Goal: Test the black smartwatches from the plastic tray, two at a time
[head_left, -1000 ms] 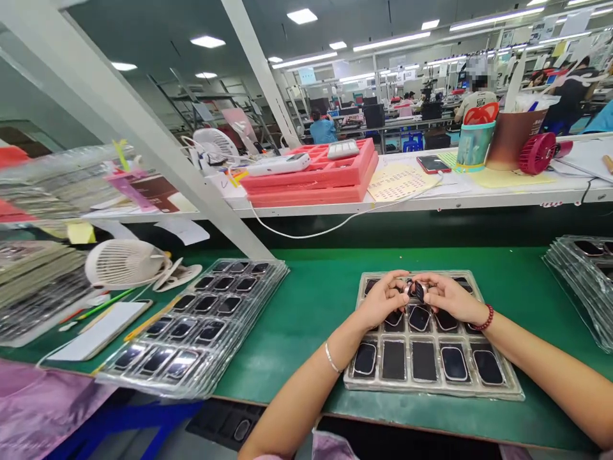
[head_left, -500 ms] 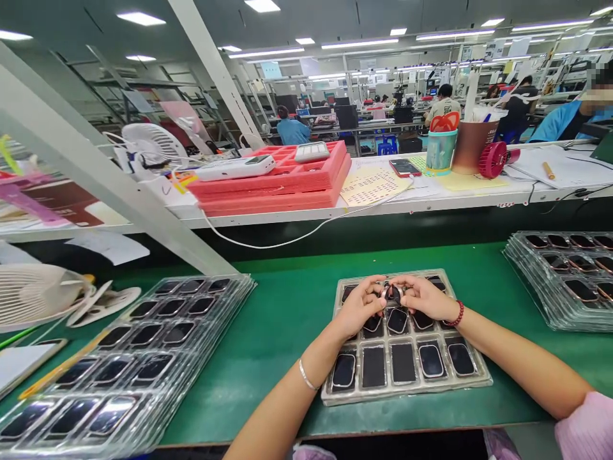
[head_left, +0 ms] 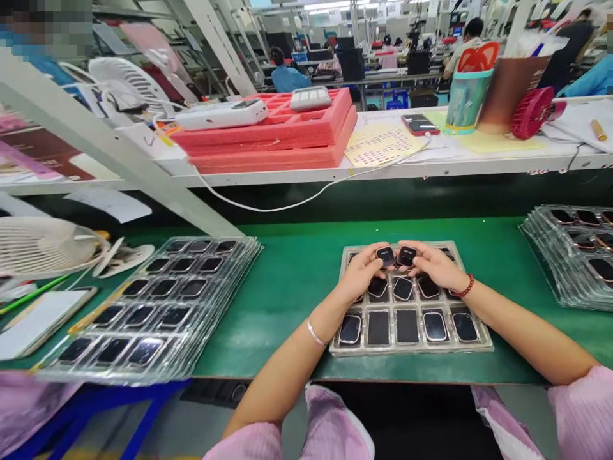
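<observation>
My left hand (head_left: 364, 271) is closed on a small dark square watch case (head_left: 385, 257) with rounded corners. A second watch case (head_left: 407, 256) of the same look is gripped in my right hand (head_left: 437, 263). The two are held side by side, their dark faces turned up, over the far part of a clear plastic tray (head_left: 412, 350). Silver-rimmed watch cases lie in several pockets of this tray, such as the one at near right (head_left: 434, 326). Two near pockets show plain dark rectangles. My hands cover part of the far row.
Stacked trays of watch cases stand at left (head_left: 225, 300) and right (head_left: 550, 268) on the green bench (head_left: 287, 287). A white shelf (head_left: 383, 171) behind carries pink foam trays (head_left: 268, 153), a phone (head_left: 419, 124), a cup (head_left: 467, 102) and a red fan (head_left: 532, 114). A slanted post (head_left: 138, 153) rises at left.
The two watch cases, close together between my fingers before, are now slightly apart with their dark faces up. The camera view has tilted down.
</observation>
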`<state>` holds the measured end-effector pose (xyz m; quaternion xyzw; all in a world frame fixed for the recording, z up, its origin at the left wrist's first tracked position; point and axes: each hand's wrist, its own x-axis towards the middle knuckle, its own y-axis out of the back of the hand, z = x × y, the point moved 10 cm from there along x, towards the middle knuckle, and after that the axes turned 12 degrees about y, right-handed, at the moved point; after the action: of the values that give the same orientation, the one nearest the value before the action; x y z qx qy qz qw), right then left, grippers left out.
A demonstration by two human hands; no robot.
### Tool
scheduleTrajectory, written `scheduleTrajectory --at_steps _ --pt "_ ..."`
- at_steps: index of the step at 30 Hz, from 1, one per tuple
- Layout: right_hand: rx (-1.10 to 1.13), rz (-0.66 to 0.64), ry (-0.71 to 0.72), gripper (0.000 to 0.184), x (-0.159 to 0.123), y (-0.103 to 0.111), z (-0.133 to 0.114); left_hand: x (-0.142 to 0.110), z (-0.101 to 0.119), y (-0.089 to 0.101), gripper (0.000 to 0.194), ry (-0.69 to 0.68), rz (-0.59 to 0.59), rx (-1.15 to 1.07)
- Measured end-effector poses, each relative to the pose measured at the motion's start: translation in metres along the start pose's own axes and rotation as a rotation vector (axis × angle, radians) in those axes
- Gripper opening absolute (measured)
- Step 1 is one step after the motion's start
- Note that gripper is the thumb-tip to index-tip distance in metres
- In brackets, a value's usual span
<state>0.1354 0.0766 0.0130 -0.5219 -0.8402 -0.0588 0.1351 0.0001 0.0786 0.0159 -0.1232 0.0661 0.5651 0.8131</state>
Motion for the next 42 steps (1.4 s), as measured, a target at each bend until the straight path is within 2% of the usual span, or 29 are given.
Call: scheduleTrajectory --at_steps 3,8,11,15,19,22,24,27,30,33,36,39,42 --pt "-0.028 0.003 0.004 0.047 0.000 0.000 -0.003 0.000 -0.001 -0.003 0.047 0.016 -0.016 -0.004" --pt "-0.132 -0.041 -0.019 0.039 -0.001 -0.005 -0.008 0.000 0.000 -0.002 0.037 -0.002 0.002 0.069" --pt "-0.146 -0.038 -0.004 0.042 -0.001 -0.006 -0.010 0.000 0.002 -0.004 0.042 -0.047 -0.023 0.084" --pt "-0.140 -0.051 0.000 0.041 0.000 -0.008 -0.008 0.005 0.000 -0.005 0.045 -0.042 -0.027 0.114" --pt "-0.186 -0.038 0.008 0.023 0.001 -0.004 -0.016 -0.003 0.008 -0.004 0.026 -0.048 0.015 0.189" --pt "-0.456 -0.101 0.147 0.010 -0.008 -0.017 -0.045 -0.036 0.030 -0.014 0.012 -0.172 0.026 0.486" --pt "-0.693 -0.228 0.232 0.009 -0.023 -0.043 -0.061 -0.065 0.036 -0.027 0.011 -0.255 0.000 0.759" --pt "-0.936 -0.419 0.244 0.012 -0.049 -0.083 -0.064 -0.095 0.028 -0.034 0.015 -0.340 0.073 1.106" --pt "-1.116 -0.486 0.288 0.015 -0.068 -0.096 -0.072 -0.106 0.014 -0.029 0.020 -0.393 0.187 1.351" --pt "-1.199 -0.469 0.298 0.017 -0.082 -0.074 -0.086 -0.108 0.009 -0.025 0.020 -0.407 0.204 1.434" --pt "-1.310 -0.441 0.185 0.022 -0.099 -0.034 -0.091 -0.105 0.016 -0.036 0.017 -0.438 0.154 1.417" --pt "-1.415 -0.406 0.060 0.016 -0.115 -0.010 -0.090 -0.098 0.016 -0.076 0.017 -0.514 -0.008 1.394" --pt "-1.434 -0.381 -0.009 0.005 -0.125 -0.008 -0.090 -0.087 0.005 -0.121 0.027 -0.563 -0.146 1.436"
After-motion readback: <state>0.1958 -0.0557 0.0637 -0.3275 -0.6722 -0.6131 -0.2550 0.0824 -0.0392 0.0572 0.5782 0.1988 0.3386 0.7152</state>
